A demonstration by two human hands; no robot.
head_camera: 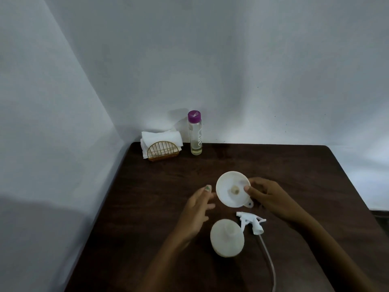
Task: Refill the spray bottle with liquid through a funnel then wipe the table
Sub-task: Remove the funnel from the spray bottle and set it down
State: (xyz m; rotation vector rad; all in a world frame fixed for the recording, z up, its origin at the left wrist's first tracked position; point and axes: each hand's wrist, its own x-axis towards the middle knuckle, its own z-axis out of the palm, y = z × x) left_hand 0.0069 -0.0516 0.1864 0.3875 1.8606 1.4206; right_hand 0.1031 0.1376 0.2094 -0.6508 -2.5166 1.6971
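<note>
A white funnel (229,191) is held above the dark table, its wide mouth facing me. My right hand (266,197) pinches its right rim, thumb on the inside. My left hand (199,209) hovers just left of the funnel with fingers spread and relaxed, holding nothing. Below the funnel stands the uncapped white spray bottle (227,238), its neck open. The white trigger sprayer head (252,223) lies on the table to the bottle's right, its clear dip tube (332,268) trailing toward the front edge. A tall clear bottle with a purple cap (195,133), with a little pale liquid in its base, stands at the back.
A gold wire holder with white napkins (161,147) sits at the table's back left corner beside the clear bottle. The dark wooden table (294,175) meets white walls at the back and left. Its right edge drops off at far right.
</note>
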